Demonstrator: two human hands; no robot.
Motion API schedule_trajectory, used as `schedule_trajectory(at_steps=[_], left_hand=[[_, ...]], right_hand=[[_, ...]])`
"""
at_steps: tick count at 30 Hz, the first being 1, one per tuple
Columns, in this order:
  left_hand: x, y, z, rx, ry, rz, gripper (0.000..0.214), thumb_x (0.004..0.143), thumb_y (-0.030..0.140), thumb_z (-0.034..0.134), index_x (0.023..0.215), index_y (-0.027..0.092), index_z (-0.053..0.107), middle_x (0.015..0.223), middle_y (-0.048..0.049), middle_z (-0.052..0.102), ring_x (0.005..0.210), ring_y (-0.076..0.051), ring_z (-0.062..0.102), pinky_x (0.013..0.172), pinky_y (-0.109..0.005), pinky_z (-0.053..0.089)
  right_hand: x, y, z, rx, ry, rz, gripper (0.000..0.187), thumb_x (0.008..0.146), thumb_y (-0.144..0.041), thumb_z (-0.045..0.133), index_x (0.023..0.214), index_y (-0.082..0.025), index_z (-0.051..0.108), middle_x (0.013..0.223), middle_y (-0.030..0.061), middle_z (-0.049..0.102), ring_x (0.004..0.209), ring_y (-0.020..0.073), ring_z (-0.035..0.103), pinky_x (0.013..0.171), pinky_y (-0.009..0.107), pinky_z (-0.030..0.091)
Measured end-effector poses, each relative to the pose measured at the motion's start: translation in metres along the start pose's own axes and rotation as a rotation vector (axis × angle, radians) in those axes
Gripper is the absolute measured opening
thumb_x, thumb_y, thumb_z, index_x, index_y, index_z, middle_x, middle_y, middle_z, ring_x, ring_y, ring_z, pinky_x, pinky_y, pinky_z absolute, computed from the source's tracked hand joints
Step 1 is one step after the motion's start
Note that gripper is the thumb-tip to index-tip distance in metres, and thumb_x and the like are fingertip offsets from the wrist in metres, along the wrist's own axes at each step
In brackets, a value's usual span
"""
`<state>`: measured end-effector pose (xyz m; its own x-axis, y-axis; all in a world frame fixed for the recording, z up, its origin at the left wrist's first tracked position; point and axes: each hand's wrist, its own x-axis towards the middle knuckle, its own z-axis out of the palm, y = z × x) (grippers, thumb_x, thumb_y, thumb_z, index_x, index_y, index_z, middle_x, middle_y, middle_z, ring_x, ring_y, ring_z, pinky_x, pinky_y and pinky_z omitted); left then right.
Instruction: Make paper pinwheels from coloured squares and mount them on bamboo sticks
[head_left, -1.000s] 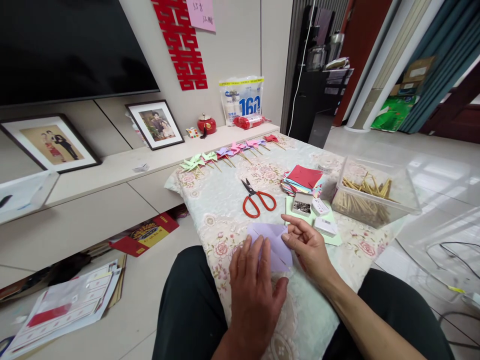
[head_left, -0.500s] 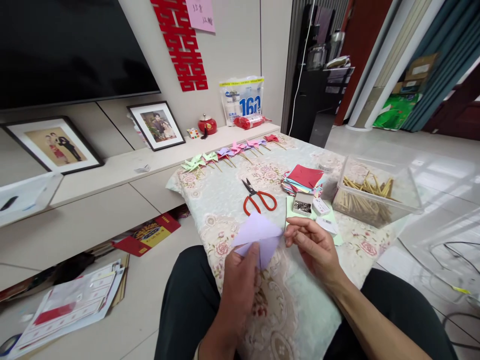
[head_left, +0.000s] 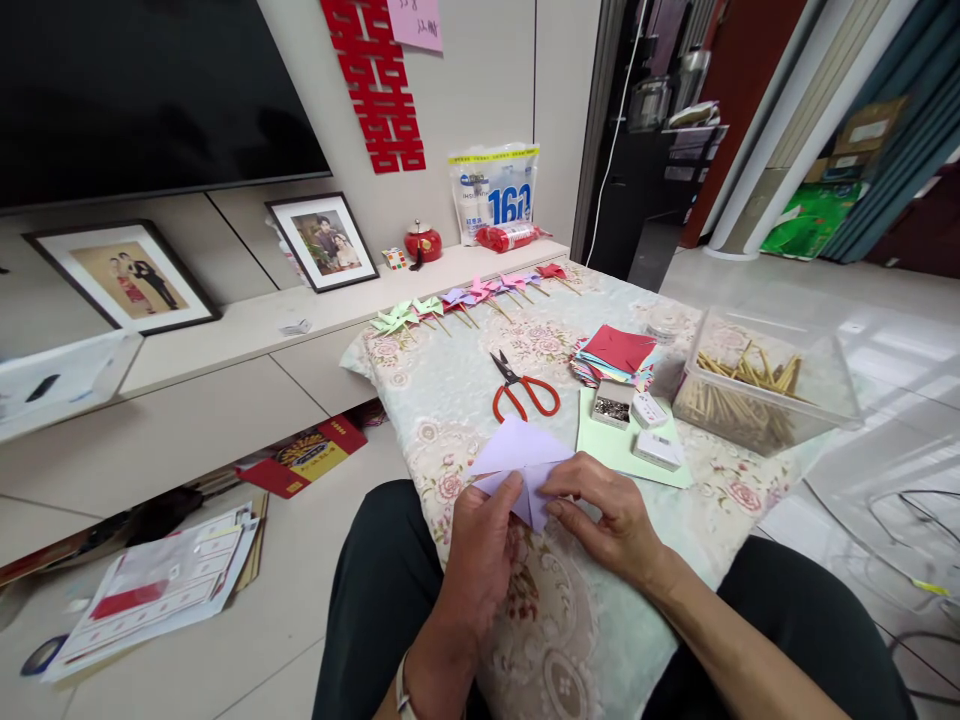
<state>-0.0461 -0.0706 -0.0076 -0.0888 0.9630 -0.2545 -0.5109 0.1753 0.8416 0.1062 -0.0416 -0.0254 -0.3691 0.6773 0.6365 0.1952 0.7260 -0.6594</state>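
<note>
Over the near end of the cloth, a violet paper is being held by both hands. The left forearm is being held slanting up and slightly rightward from the bottom of the view, and a band is being worn at its wrist. By the left hand, the paper is being gripped at its near left part: the thumb is being pressed on the upper face, its tip toward the middle, while the fingers are being curled beneath, their tips hidden. The right forearm is being held slanting up and leftward from the lower right. By the right hand, the near right part is being pinched between thumb and fingers; how firmly cannot be told.

Between the two grips, a pointed flap is being directed toward the person. The far corner is being left free of both hands, pointing away, with the scissors lying just beyond. Whether the cloth is being touched by the paper cannot be told. To the right, a pin box is being borne by a green sheet, near a stack of paper squares and a bin of sticks.
</note>
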Motion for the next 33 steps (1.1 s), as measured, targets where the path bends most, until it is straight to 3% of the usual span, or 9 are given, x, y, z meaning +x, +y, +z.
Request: schedule_trajectory(at_steps=[11, 18, 27, 33], left_hand=[[0.008, -0.011, -0.007, 0.118, 0.13, 0.034, 0.02, 0.069, 0.032, 0.081, 0.076, 0.015, 0.073, 0.062, 0.0011, 0.067, 0.054, -0.013, 0.057, 0.054, -0.024, 0.042], [0.004, -0.002, 0.011, -0.085, 0.089, -0.013, 0.016, 0.063, 0.023, 0.08, 0.075, 0.016, 0.072, 0.07, -0.0004, 0.07, 0.063, -0.015, 0.061, 0.062, -0.026, 0.048], [0.011, -0.004, 0.012, -0.169, 0.064, 0.01, 0.011, 0.066, 0.019, 0.08, 0.074, 0.018, 0.072, 0.072, 0.0009, 0.071, 0.063, -0.014, 0.06, 0.068, -0.027, 0.048], [0.02, -0.008, 0.017, -0.119, 0.083, 0.039, 0.018, 0.064, 0.023, 0.08, 0.078, 0.015, 0.071, 0.064, 0.0036, 0.063, 0.057, -0.011, 0.05, 0.057, -0.025, 0.039]], right_hand=[[-0.005, 0.006, 0.003, -0.088, -0.031, -0.01, 0.023, 0.093, -0.013, 0.059, 0.108, -0.025, 0.072, 0.093, 0.0076, 0.068, 0.087, 0.0218, 0.064, 0.073, 0.035, 0.054], [-0.007, 0.009, 0.005, -0.144, -0.034, -0.032, 0.022, 0.094, -0.011, 0.057, 0.107, -0.024, 0.07, 0.093, 0.0073, 0.067, 0.084, 0.021, 0.062, 0.071, 0.035, 0.052], [-0.007, 0.011, 0.005, -0.154, 0.005, -0.025, 0.021, 0.094, -0.009, 0.057, 0.104, -0.023, 0.07, 0.092, 0.0069, 0.067, 0.085, 0.0202, 0.063, 0.071, 0.033, 0.053], [-0.008, 0.015, 0.006, -0.171, 0.076, -0.029, 0.024, 0.092, -0.006, 0.058, 0.106, -0.023, 0.069, 0.092, 0.0064, 0.068, 0.084, 0.0194, 0.063, 0.07, 0.032, 0.053]])
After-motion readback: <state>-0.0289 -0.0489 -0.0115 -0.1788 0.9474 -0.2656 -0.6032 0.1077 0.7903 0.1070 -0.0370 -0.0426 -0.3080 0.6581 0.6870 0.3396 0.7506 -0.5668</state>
